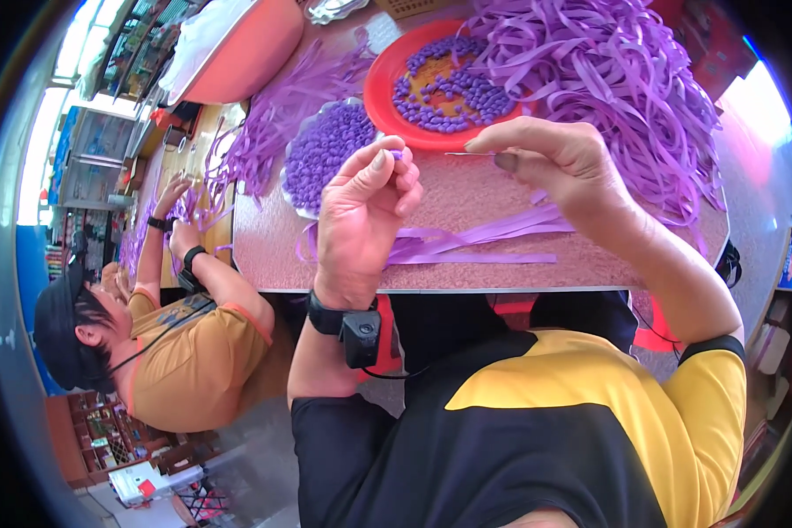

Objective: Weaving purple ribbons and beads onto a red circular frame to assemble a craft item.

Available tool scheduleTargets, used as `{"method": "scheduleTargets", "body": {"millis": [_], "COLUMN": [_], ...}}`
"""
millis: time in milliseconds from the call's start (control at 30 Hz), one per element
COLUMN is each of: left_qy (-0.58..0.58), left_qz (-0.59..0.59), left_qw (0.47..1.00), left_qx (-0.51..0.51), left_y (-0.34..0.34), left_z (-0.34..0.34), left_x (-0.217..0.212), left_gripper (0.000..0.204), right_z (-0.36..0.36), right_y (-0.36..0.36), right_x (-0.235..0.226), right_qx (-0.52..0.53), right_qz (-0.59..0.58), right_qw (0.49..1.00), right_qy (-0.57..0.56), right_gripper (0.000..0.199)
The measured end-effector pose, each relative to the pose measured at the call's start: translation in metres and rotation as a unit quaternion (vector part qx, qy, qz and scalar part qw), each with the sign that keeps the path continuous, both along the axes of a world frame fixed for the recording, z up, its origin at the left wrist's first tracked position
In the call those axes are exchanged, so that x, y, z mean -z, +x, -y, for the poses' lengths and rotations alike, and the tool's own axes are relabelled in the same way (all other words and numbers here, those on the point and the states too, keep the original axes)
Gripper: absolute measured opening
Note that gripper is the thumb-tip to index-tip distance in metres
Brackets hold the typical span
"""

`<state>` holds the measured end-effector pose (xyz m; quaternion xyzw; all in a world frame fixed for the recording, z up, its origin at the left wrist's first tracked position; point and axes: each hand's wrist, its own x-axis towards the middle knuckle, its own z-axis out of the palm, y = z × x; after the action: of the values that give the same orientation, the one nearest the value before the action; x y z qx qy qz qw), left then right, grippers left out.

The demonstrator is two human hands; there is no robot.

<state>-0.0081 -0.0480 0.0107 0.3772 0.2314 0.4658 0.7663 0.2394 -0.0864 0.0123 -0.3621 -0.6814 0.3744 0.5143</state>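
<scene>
Purple bit is held in left grip, thin tool in right grip; heaped pieces are judged done, surface's near-edge strips left.

Coral basin, far side; co-worker, black hat.

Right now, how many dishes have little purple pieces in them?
2: the red plate near the top middle, and the pale dish just left of it. Another could be hidden behind the purple ribbons.
</scene>
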Motion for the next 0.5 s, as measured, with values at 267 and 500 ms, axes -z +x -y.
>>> {"method": "scheduleTargets", "body": {"millis": [267,500], "left_qy": [-0.030,-0.026], "left_qz": [0.075,0.086], "left_qw": [0.997,0.996], "left_qx": [0.016,0.016], "left_y": [0.040,0.045], "left_z": [0.007,0.004], "left_x": [0.007,0.010], "left_gripper": [0.024,0.021], "right_z": [0.001,-0.001], "right_y": [0.004,0.006], "right_x": [-0.003,-0.001], "right_qx": [0.067,0.083], "right_qz": [0.064,0.088], "right_qw": [0.991,0.989], "right_qy": [0.094,0.089], "right_gripper": [0.032,0.031]}}
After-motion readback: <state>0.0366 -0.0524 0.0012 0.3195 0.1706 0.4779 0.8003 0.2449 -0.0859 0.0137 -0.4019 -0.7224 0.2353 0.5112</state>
